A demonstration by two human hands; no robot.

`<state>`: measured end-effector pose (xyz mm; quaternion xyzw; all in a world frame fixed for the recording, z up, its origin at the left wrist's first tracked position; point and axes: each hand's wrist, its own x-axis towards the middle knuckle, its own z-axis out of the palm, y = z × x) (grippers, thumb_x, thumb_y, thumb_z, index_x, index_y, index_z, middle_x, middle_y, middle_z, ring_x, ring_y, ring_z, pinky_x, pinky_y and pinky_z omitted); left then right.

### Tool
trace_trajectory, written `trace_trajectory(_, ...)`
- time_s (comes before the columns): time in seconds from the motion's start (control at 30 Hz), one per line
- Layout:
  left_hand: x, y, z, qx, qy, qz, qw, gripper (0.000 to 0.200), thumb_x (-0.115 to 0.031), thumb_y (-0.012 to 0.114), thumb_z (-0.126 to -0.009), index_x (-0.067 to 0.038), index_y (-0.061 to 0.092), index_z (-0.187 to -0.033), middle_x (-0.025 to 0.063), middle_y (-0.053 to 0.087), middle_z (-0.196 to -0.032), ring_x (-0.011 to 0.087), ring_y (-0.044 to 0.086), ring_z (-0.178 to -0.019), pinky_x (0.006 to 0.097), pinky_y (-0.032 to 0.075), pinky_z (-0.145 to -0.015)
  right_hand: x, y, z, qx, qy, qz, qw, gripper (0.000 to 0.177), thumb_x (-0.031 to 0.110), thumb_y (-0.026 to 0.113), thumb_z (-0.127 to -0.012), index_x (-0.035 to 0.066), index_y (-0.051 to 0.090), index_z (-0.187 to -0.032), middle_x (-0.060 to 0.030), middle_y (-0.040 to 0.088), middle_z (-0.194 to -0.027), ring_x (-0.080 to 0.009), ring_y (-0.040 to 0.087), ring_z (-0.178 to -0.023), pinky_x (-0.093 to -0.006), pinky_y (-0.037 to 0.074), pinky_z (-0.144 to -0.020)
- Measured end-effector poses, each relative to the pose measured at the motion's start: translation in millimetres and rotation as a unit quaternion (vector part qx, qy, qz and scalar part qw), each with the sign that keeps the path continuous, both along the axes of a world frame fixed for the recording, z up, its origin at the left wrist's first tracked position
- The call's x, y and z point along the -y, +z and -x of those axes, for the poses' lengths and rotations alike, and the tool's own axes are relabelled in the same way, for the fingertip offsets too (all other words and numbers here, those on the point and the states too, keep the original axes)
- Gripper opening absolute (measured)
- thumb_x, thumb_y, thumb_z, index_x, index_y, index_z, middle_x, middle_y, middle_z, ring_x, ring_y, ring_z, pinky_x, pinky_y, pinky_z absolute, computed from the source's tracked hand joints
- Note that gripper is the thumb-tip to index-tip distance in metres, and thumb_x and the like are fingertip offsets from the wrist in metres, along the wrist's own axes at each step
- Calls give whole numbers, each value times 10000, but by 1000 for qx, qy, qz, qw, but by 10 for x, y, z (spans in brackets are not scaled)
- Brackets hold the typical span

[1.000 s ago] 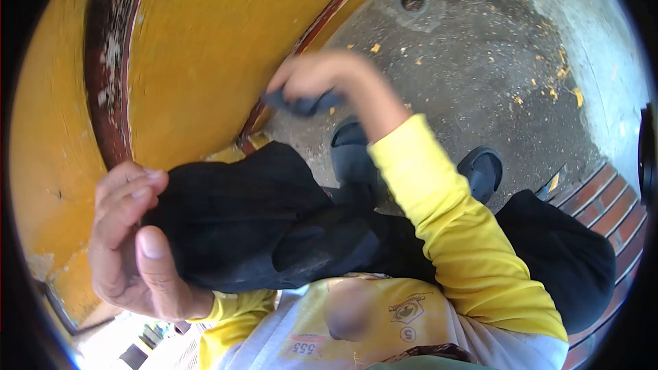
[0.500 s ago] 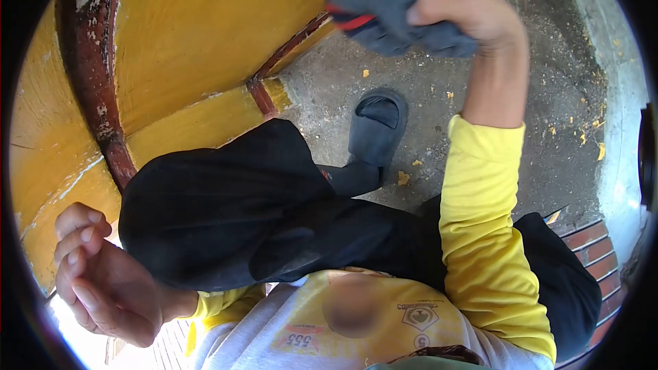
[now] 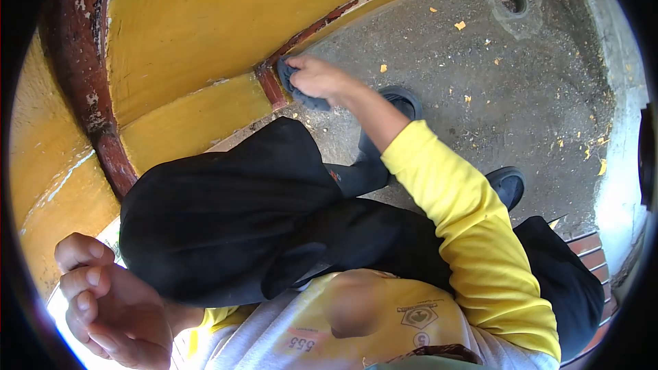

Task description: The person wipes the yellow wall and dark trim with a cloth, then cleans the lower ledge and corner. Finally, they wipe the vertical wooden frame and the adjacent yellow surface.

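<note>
My right hand (image 3: 321,81) is closed on a bunched dark grey cloth (image 3: 312,101). Cloth and hand are low at the foot of the yellow wall (image 3: 205,20), beside the end of its dark red trim (image 3: 269,85). Most of the cloth is hidden under my fingers. At the lower left my left hand (image 3: 120,301) is held up beside my knee, palm showing, fingers loosely curled with nothing in them.
My black trousers (image 3: 226,226) cover bent legs. A dark slide sandal (image 3: 403,101) on one foot is near my right forearm; the other sandal (image 3: 507,186) is further right. The grey concrete floor (image 3: 452,75) has yellow flakes and a round drain hole (image 3: 513,0).
My right hand has swung down and left with the cloth, from the upper middle to the base of the wall. My left hand has dropped slightly.
</note>
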<state>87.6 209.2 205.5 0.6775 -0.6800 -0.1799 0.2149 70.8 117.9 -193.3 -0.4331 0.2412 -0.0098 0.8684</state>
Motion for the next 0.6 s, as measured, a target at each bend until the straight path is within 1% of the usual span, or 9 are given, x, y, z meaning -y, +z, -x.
trace_trajectory(0.03,1,-17,2,-11,4,4,1000,413,-169,331,-1011,-9,610,-1270,154,661,-1143,314,485,-1033,390,401,-872,-159,-118,-149,2,-51,38,998,435,30,484,-821,-18,592,-1240,-159,694,-930,-237,677,-782,-352,550,-709)
trace_trajectory(0.13,-7,-44,4,-19,7,12,1000,418,-177,329,-1014,-12,610,-1276,149,662,-1151,317,483,-1042,395,397,-887,-567,-395,-488,-9,-107,276,955,429,54,493,-829,-48,564,-1240,-275,644,-1129,-385,630,-1070,-448,504,-931)
trace_trajectory(0.17,-10,-52,-3,-19,6,16,1000,420,-179,328,-1015,-13,609,-1278,147,662,-1154,319,483,-1045,396,395,-893,-775,-404,-530,-23,-167,268,949,451,91,532,-832,-78,525,-1250,-351,516,-1309,-466,442,-1300,-478,389,-1088)
trace_trajectory(0.27,-26,-33,-47,-6,-7,14,1000,424,-185,323,-1018,-19,614,-1278,142,665,-1151,322,484,-1050,400,388,-915,-745,-119,-340,-51,-21,232,971,602,169,523,-861,-226,397,-1297,-433,334,-1426,-526,359,-1347,-453,322,-1153)
trace_trajectory(0.3,-15,-37,-57,-8,-4,19,1000,425,-185,321,-1019,-19,615,-1277,141,666,-1152,321,486,-1055,402,387,-920,-763,-101,-323,-41,-15,231,972,676,231,571,-863,-255,365,-1286,-459,333,-1406,-556,316,-1360,-470,306,-1158)
trace_trajectory(0.4,-52,-35,-114,-9,8,34,999,426,-184,317,-1021,-18,620,-1272,138,669,-1156,316,491,-1069,409,381,-936,-717,-109,-301,-29,37,197,979,742,245,600,-850,-242,312,-1330,-452,331,-1415,-543,301,-1379,-468,288,-1168)
trace_trajectory(0.43,-110,15,-212,-2,9,42,999,427,-184,317,-1022,-17,621,-1270,136,670,-1158,316,494,-1075,413,380,-942,-746,-80,-335,-44,22,190,981,778,246,606,-841,-222,277,-1368,-447,293,-1441,-530,266,-1405,-502,267,-1174)
trace_trajectory(0.53,-174,54,-255,2,21,58,998,427,-182,316,-1023,-13,620,-1270,132,670,-1165,317,500,-1086,422,376,-952,-752,42,-354,-56,-64,176,981,696,165,588,-815,-187,324,-1354,-431,256,-1469,-521,229,-1425,-548,252,-1169)
trace_trajectory(0.6,-203,49,-265,-1,31,64,997,427,-181,316,-1023,-11,618,-1272,131,670,-1169,320,503,-1090,426,375,-956,-685,0,-456,-57,-76,197,976,602,102,566,-808,-161,346,-1302,-440,265,-1448,-550,265,-1386,-528,286,-1156)
